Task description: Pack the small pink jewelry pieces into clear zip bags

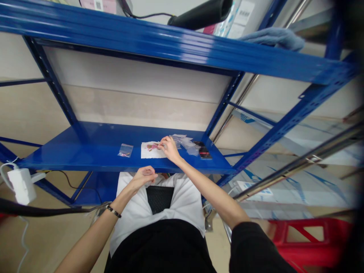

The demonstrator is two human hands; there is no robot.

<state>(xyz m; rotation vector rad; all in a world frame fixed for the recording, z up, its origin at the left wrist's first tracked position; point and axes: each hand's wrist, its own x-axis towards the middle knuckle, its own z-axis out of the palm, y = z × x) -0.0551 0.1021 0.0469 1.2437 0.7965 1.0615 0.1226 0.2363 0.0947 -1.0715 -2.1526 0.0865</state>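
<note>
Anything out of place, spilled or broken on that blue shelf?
Nothing visibly spilled or broken. Slightly untidy: the clear bags right of the right hand overlap at uneven angles, whereas the small bag left of the white sheet lies apart. The dark item beside the pile is pixelated, so I can't judge it.

This looks like a storeroom or small workshop, though which is unclear. A blue metal rack (159,42) with slotted posts (57,88) stands ahead, a pink box (106,5) and a barcode label (245,13) above. Film-covered shelves (273,170) and a red plastic stool (304,253) fill the right side.
</note>
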